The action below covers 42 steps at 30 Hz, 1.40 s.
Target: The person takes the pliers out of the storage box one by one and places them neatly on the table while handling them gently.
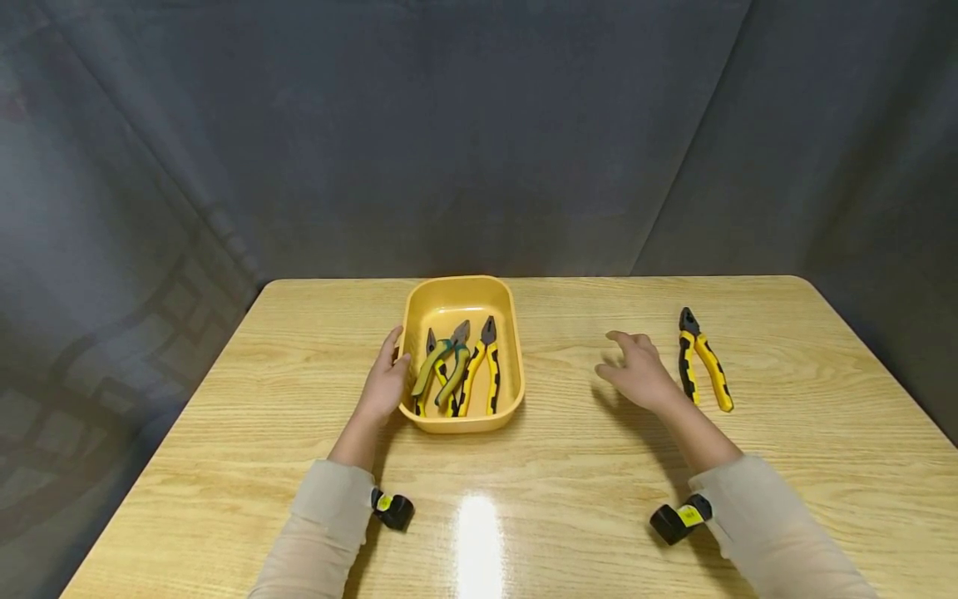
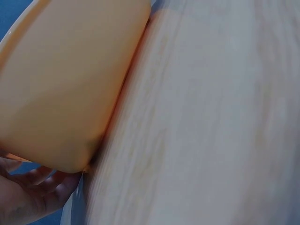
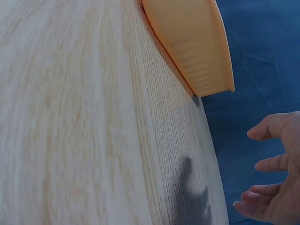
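The yellow tray (image 1: 464, 424) on the table (image 1: 561, 466) looks stiff, smooth and pliers-weighted (image 1: 462, 358), best held by opposite side rims, the left hand (image 1: 385, 384) gripping one, the right hand (image 1: 641, 376) holding nothing.

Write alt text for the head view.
A person's left hand touches the left side of a yellow tray holding three pairs of pliers on a wooden table. The empty right hand hovers beside a fourth pair with yellow-and-black handles.

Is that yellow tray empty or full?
Partly filled: three pairs of pliers lie in the yellow tray, with bare space behind them.
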{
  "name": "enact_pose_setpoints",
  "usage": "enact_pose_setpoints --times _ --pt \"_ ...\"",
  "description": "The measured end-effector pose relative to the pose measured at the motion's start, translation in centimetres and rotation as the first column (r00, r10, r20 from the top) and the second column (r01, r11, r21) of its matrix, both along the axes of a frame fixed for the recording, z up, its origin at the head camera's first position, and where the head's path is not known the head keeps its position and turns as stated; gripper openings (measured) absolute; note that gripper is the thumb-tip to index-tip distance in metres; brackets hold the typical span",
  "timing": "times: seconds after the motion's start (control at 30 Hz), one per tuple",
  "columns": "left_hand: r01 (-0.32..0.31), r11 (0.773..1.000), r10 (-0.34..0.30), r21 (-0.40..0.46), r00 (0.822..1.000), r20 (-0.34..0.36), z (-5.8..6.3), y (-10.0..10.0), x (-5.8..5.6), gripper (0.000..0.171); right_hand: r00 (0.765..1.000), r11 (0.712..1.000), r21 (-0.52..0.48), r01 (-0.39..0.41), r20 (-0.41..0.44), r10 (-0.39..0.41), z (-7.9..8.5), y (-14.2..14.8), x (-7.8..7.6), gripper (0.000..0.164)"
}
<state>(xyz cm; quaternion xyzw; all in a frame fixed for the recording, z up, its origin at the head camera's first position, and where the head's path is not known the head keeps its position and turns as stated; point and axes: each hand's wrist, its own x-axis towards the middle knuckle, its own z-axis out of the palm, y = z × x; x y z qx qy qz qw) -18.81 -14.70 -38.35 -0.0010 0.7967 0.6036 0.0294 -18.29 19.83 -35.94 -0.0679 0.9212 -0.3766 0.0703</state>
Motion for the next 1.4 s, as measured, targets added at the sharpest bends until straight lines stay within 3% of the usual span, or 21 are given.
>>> enact_pose_setpoints --times 0.5,1.4 --pt "-0.008 1.000 0.008 0.018 1.000 0.007 0.1 0.0 0.0 0.049 1.000 0.999 -0.033 -0.011 -0.001 0.011 -0.2 -0.9 0.0 0.061" --pt "-0.006 1.000 0.006 -0.021 1.000 0.008 0.2 0.0 0.1 0.049 0.999 0.998 -0.058 -0.038 -0.016 0.037 0.1 -2.7 1.1 0.060"
